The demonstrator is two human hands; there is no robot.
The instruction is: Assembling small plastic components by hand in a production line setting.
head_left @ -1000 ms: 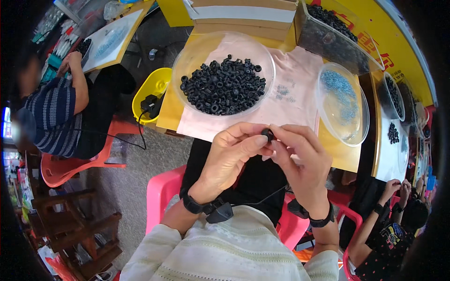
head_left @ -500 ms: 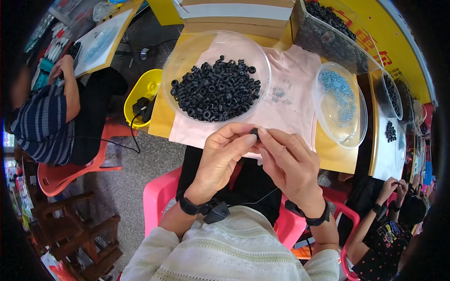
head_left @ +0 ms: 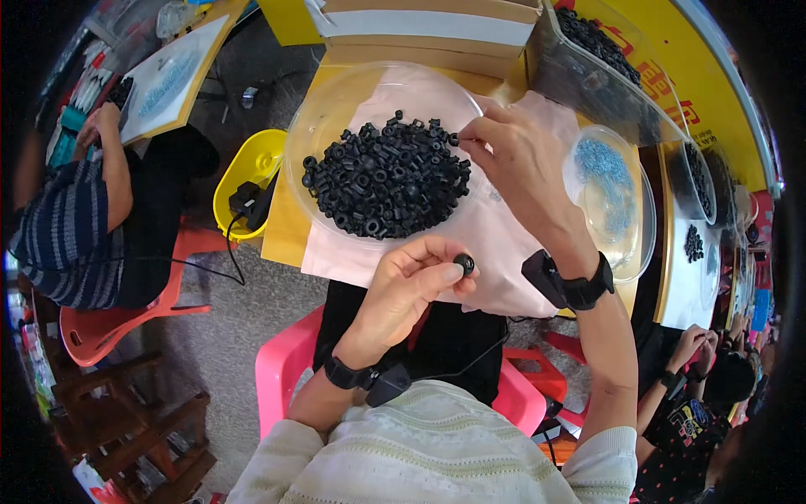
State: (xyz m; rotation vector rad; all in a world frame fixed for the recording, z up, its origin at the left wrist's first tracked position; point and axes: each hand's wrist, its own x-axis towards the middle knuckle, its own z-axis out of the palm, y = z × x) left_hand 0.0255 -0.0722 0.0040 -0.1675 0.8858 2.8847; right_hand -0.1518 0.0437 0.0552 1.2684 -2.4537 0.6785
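Note:
Between the thumb and forefinger of my left hand (head_left: 411,286) is a small round black part (head_left: 464,265), held just in front of the bowl. My right hand (head_left: 525,164) reaches over the right side of a large clear round bowl (head_left: 323,92). Its fingertips are pinched at the edge of a heap of small black ring-shaped parts (head_left: 382,176); whether a part is between them is too small to tell. The bowl stands on a pink cloth (head_left: 520,260) that covers part of the yellow table.
A clear tub of blue beads (head_left: 604,181) stands at the right, with a clear box of black parts (head_left: 596,42) behind it. Cardboard (head_left: 420,25) stands at the back. A yellow basket (head_left: 243,172) is on the left. Other people sit working on both sides.
My right hand has left my left hand and moved up and right to the heap in the bowl. My left hand still holds the black part, now turned with its round face showing.

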